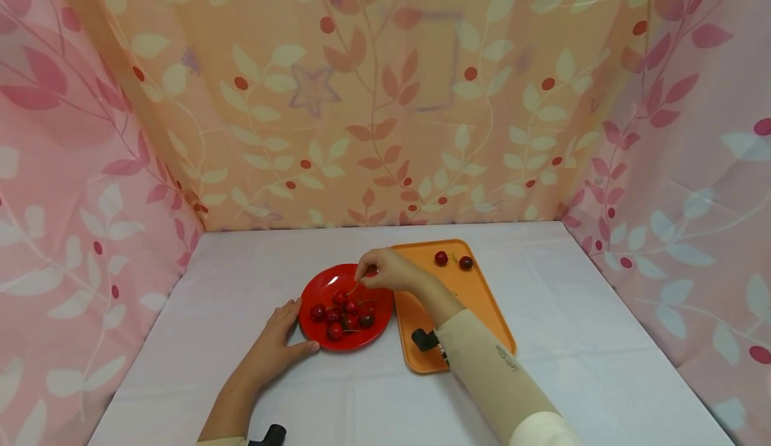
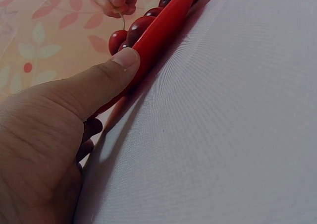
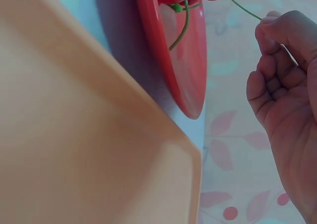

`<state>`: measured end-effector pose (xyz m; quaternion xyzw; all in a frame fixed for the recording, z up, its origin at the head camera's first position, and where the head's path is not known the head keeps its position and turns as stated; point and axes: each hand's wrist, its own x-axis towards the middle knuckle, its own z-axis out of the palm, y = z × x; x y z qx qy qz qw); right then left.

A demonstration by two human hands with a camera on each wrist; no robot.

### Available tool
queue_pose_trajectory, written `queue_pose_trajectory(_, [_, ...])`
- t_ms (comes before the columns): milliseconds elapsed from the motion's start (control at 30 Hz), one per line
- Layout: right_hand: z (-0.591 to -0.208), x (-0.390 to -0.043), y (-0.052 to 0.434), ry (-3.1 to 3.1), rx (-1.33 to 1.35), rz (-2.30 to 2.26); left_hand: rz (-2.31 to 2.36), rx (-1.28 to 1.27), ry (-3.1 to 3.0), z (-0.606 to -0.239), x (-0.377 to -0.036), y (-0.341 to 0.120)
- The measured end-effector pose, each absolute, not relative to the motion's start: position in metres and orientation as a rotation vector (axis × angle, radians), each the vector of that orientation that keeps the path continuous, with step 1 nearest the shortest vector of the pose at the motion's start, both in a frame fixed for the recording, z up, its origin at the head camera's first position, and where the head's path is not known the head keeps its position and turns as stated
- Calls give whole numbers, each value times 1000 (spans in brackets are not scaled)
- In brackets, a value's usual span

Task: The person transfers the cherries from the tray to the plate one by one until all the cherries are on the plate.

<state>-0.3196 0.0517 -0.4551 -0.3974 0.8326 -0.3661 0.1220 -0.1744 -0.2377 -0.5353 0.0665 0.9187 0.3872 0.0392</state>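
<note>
Right hand (image 1: pixel 388 270) over far side of red plate (image 1: pixel 322 282), fingertips pinching the stem (image 3: pixel 240 7) of one cherry (image 1: pixel 340 296) in the pile. Left hand (image 1: pixel 274 345) flat on desk (image 1: pixel 572 339), fingers relaxed, thumb pressed to plate's near rim; grips nothing. Orange tray (image 1: pixel 476 299) just right of plate, edges touching or nearly so; two cherries (image 1: pixel 453 260) at its far end. Right forearm crosses the tray, hiding part of it. Patterned cloth (image 1: pixel 385 98) walls the desk on three sides.
</note>
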Motion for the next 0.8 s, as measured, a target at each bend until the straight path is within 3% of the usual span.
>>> queue_pose_trajectory(800, [-468,-333,42,2446,-1114,-950,1186,208,2811,-534,-174,-238])
